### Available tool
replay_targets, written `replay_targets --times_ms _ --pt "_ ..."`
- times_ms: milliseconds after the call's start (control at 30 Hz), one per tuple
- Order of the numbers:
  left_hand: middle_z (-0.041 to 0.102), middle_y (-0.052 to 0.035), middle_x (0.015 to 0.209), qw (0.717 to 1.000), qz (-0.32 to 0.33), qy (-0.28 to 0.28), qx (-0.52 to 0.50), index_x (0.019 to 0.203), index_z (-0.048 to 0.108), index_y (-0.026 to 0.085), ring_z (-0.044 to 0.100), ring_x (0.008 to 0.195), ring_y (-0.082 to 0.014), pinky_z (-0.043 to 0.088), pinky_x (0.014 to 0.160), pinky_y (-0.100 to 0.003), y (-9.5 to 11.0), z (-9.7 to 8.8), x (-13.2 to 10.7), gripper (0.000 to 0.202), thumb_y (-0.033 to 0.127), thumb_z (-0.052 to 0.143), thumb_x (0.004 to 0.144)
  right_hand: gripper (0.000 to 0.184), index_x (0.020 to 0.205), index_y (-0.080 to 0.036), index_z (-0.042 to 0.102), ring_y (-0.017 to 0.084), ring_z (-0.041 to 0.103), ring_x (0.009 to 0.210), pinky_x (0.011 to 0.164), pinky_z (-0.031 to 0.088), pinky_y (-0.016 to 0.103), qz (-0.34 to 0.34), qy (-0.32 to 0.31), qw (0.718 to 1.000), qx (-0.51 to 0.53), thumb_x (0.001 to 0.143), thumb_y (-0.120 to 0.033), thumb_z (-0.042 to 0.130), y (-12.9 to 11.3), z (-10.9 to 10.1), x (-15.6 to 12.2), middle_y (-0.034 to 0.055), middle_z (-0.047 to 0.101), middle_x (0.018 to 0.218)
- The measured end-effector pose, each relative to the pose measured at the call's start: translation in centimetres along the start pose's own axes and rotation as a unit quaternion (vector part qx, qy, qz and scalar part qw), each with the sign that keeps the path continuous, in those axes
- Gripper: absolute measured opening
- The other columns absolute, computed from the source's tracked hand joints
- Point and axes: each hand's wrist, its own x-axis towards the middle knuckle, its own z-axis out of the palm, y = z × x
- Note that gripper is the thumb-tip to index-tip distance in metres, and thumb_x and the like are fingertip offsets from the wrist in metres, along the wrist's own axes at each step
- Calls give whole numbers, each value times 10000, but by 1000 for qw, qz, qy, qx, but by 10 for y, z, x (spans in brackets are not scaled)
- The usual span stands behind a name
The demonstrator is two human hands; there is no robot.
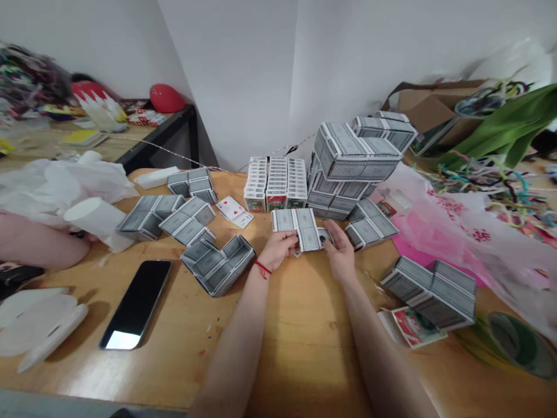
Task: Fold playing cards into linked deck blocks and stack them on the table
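My left hand (282,249), a red string round its wrist, grips a flat set of grey-backed playing cards (300,228) lying side by side. At the set's right edge, my right hand (338,248) pinches one more card (325,234) between thumb and fingers. Left of my hands, an open box shape made of cards (220,264) rests on the table. Behind them stand rows of stacked card packs (276,183). A tall stack of card-built blocks (354,154) rises just to the right of these. Loose face-up cards (235,211) lie to the left.
A phone (136,305) lies at left, near a white roll (98,220). More card blocks (189,220) sit beyond it. On the right are another card block (430,290), a tape roll (520,345) and pink plastic (439,215). A cardboard box (429,107) stands behind.
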Motion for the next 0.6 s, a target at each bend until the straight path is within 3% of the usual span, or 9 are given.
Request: replay_targets --times_ms 133,267,400,600 --pt "669 -98 882 1000 1 -6 29 928 635 79 613 728 -138 470 699 -260 0 -2 1 340 261 651 642 545 1130 -220 495 197 558 972 826 441 359 82 56 994 51 617 -270 674 7 0 3 66 585 1113" --pt "665 -92 882 999 12 -14 38 942 630 83 610 724 -137 459 684 -253 3 -6 1 351 275 652 650 329 887 -193 595 156 588 747 695 462 297 128 4 987 93 599 -308 704 3 0 4 27 651 866" --pt "667 -102 863 998 0 -35 43 955 624 74 605 692 -128 455 675 -253 6 -9 -3 378 270 673 636 233 711 -187 593 103 526 563 561 419 237 125 -7 987 100 561 -293 736 -1 -1 3 -17 630 665" --pt "677 -89 797 997 7 -29 70 923 641 71 593 630 -115 447 641 -237 9 -6 -6 361 268 677 623 252 650 -194 557 92 478 507 497 363 221 120 9 986 115 526 -288 756 2 -2 3 -40 582 586"
